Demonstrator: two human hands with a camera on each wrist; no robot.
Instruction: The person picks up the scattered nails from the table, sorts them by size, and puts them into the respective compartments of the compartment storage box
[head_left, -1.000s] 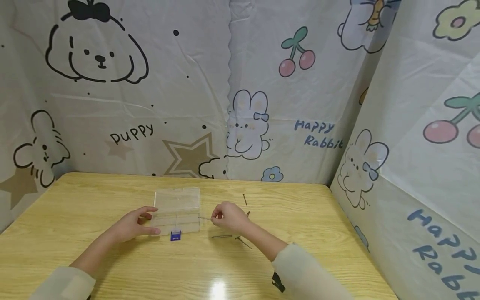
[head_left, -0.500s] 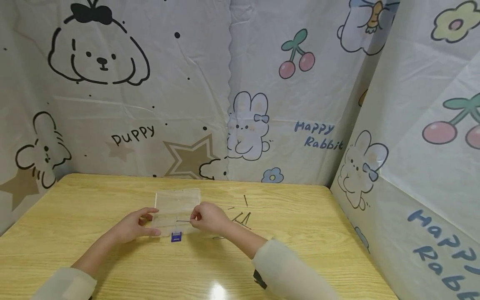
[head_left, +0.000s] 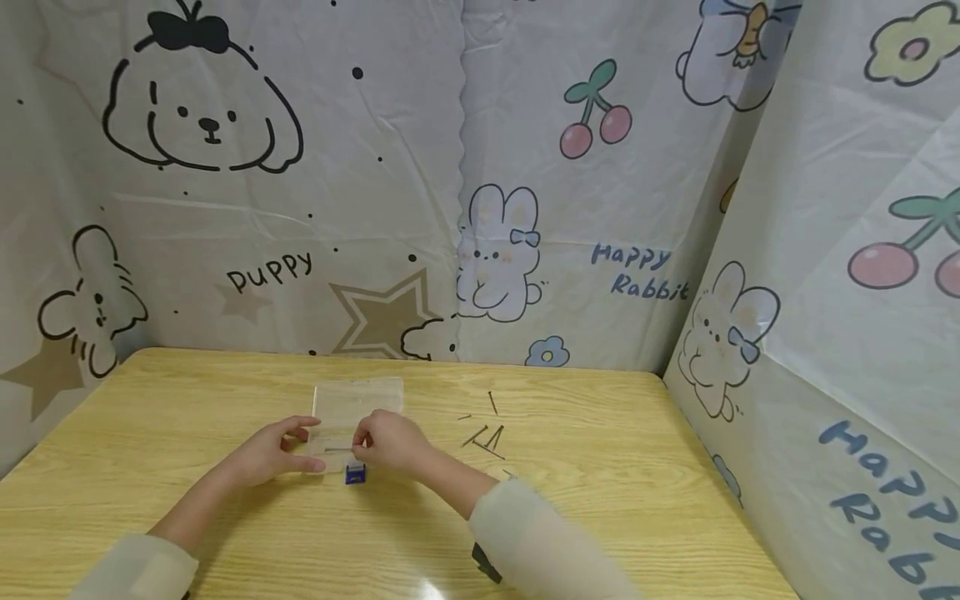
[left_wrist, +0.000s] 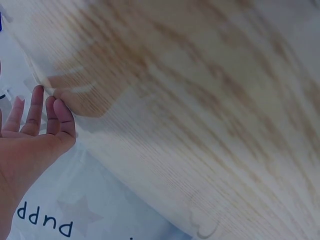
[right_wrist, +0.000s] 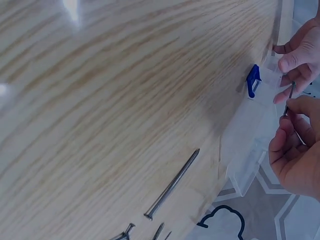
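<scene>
A clear plastic box (head_left: 358, 400) with a blue latch (head_left: 355, 473) lies open on the wooden table (head_left: 600, 467). My left hand (head_left: 296, 447) grips the box's left end between thumb and fingers; the left wrist view shows my fingers (left_wrist: 42, 112) against the clear edge. My right hand (head_left: 369, 442) pinches a thin nail (head_left: 339, 449) and holds it level over the box's front half. In the right wrist view the nail (right_wrist: 289, 97) sits between my fingertips, just above the box (right_wrist: 250, 135) and near the latch (right_wrist: 253, 80).
Several loose nails (head_left: 483, 435) lie on the table right of the box, and one long nail (right_wrist: 172, 184) shows in the right wrist view. Cartoon-printed sheets (head_left: 480, 208) wall off the table at the back and on the right.
My right hand has carried the nail leftward, from beside the box's right edge to over the box. The left hand has stayed on the box.
</scene>
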